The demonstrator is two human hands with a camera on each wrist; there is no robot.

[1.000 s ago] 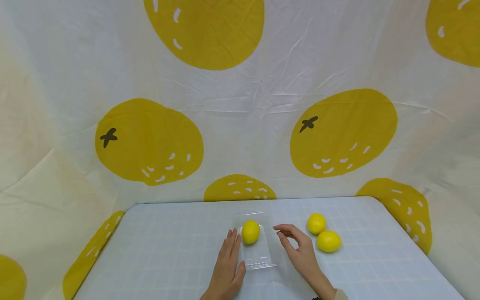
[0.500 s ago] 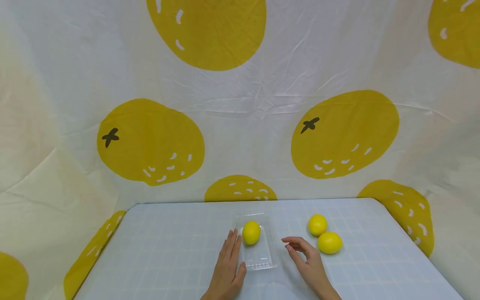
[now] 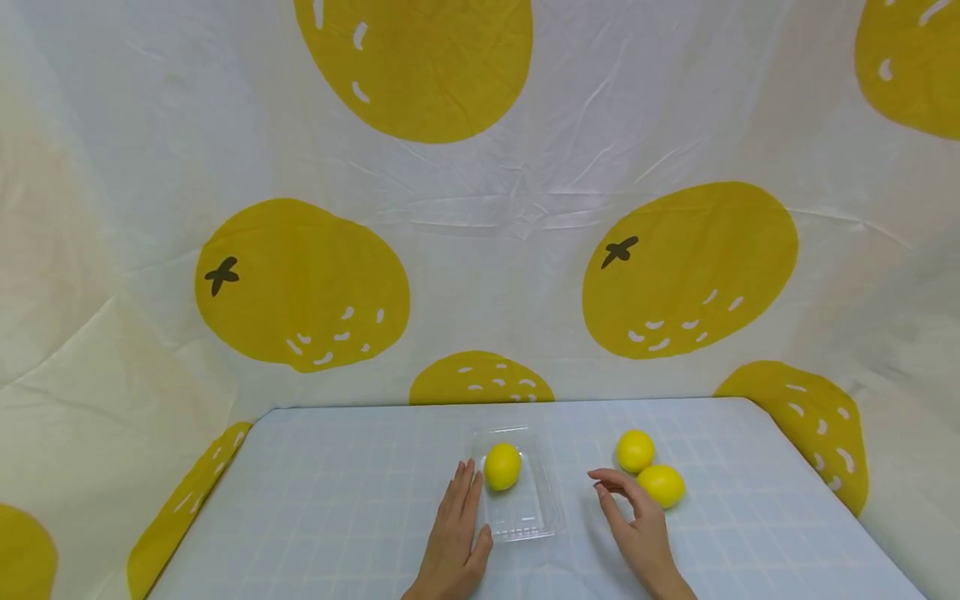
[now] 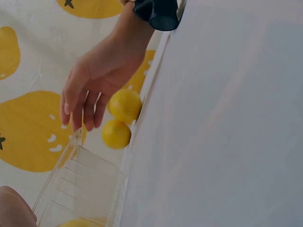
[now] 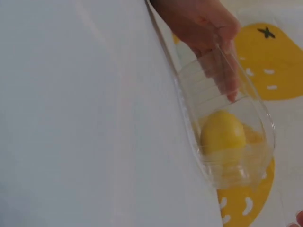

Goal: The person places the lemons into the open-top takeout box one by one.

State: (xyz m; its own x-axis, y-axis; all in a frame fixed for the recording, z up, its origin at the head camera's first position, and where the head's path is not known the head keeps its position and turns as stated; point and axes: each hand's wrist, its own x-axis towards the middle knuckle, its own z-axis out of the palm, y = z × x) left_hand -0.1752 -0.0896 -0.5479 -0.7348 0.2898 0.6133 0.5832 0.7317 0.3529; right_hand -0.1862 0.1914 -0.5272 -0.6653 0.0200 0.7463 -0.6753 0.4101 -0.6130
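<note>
A clear plastic container [image 3: 534, 510] stands on the table with one lemon [image 3: 502, 467] inside, towards its far left. Along the container's left side lies my left hand [image 3: 452, 533], its fingers straight and resting against the wall. The right wrist view shows that hand [image 5: 210, 28] behind the see-through container wall [image 5: 201, 90]. To the right of the container, apart from it, my right hand [image 3: 637, 531] hovers with loosely bent fingers and holds nothing. Just beyond it lie two more lemons, a farther one [image 3: 635, 452] and a nearer one [image 3: 666, 485], partly covered by the hand.
A pale checked cloth [image 3: 337, 500] covers the table. Behind and at both sides hangs a white curtain [image 3: 495, 283] printed with large yellow fruit. A dark band [image 4: 163, 16] is on the right wrist in the left wrist view.
My right hand has moved right, away from the container and closer to the two loose lemons. My left hand stays beside the container, and the lemon inside has not moved.
</note>
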